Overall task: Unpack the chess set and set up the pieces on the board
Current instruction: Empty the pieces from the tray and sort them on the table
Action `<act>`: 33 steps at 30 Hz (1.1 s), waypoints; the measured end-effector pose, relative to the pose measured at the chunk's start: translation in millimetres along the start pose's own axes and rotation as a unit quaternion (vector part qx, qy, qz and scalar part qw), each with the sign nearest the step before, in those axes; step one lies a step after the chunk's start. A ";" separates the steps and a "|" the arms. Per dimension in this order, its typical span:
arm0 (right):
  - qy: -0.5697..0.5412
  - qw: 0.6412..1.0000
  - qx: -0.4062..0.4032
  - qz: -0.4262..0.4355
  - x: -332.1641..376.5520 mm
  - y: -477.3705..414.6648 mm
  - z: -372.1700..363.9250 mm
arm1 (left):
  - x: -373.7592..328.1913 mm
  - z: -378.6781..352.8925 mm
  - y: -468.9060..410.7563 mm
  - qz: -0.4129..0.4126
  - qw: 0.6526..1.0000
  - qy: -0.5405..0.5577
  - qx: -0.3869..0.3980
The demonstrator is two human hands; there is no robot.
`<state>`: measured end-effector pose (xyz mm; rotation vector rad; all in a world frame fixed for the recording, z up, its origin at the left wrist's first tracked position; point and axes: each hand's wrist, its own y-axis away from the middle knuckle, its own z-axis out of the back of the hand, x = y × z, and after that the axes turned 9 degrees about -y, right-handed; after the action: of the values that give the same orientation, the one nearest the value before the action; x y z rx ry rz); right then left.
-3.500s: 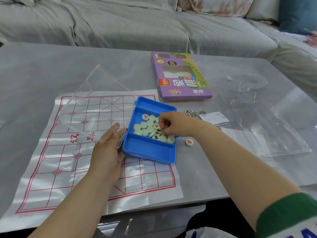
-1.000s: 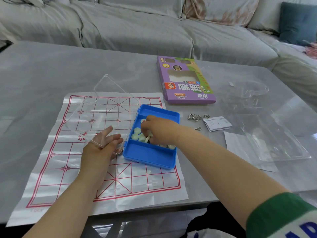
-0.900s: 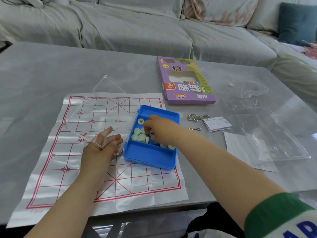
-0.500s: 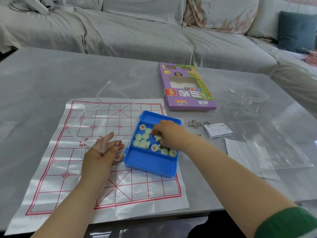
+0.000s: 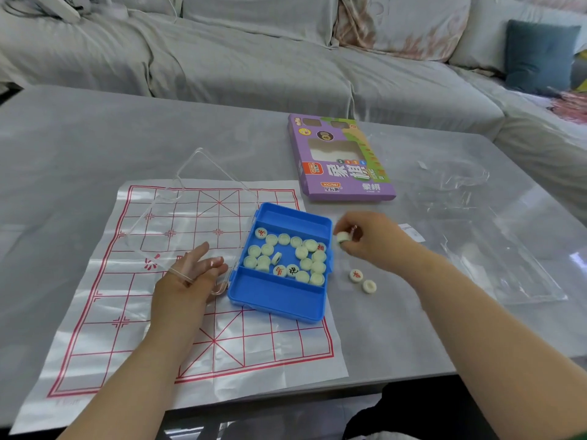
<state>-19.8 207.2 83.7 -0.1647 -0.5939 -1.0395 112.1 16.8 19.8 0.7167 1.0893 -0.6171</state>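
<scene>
Tabletop (image 5: 79, 147), grey, fills the frame. Board (image 5: 133, 312) lies flat at lower left, red grid up, no pieces on it yet. Lid (image 5: 197, 211), clear, stands tilted open over the board's upper half, hinged to the box's left side. Box (image 5: 276, 300), blue, sits at centre on the board's right edge, partly overhanging it. Carton (image 5: 343, 160) is above it, well apart.

Left hand (image 5: 187, 281): fingers loosely straight, resting against the lid's near edge just left of the box, gripping nothing.

Right hand (image 5: 371, 239): just right of the box, over bare tabletop, fingers curled and pinching one piece (image 5: 342, 238) at the tips, disc on edge, its face not readable.

Most pieces (image 5: 301, 252) lie loose in the box's middle well, mostly face down. Two loose pieces (image 5: 355, 275) are on the tabletop just below my right hand, nearly touching each other.

What matters: the held piece is off the board, and the board lies left, across the box. Likely I set it beside the two loose ones. My right hand is the nearer one.
</scene>
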 end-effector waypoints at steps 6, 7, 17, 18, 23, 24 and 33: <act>0.065 0.993 0.049 -0.084 -36.2 20.0 -5.8 | 2.1 0.7 -0.6 -0.005 1.000 -0.023 0.001; 0.059 0.992 0.049 -0.095 -38.5 20.6 -6.8 | 2.1 0.7 -0.6 -0.005 1.000 -0.025 0.001; 0.020 1.000 0.007 -0.010 0.9 3.0 -9.0 | 0.0 -0.7 -0.9 0.001 1.000 -0.018 0.003; 0.013 1.000 0.020 0.010 9.6 -0.8 -12.0 | 0.5 -0.5 -1.3 0.002 1.000 -0.014 0.007; 0.121 0.981 0.137 0.059 38.1 -25.0 -37.9 | 1.6 0.7 -1.8 0.004 1.000 -0.011 0.015; 0.148 0.976 0.149 0.063 40.5 -28.8 -42.1 | 1.7 0.7 -1.9 0.004 1.000 -0.012 0.017; 0.184 0.960 0.195 0.087 54.3 -40.6 -58.2 | -1.2 2.5 -0.7 0.009 1.000 -0.007 0.009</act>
<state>-11.9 121.9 58.4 0.3141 -0.4252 -0.7400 112.6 14.5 21.4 0.7365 1.0647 -0.6173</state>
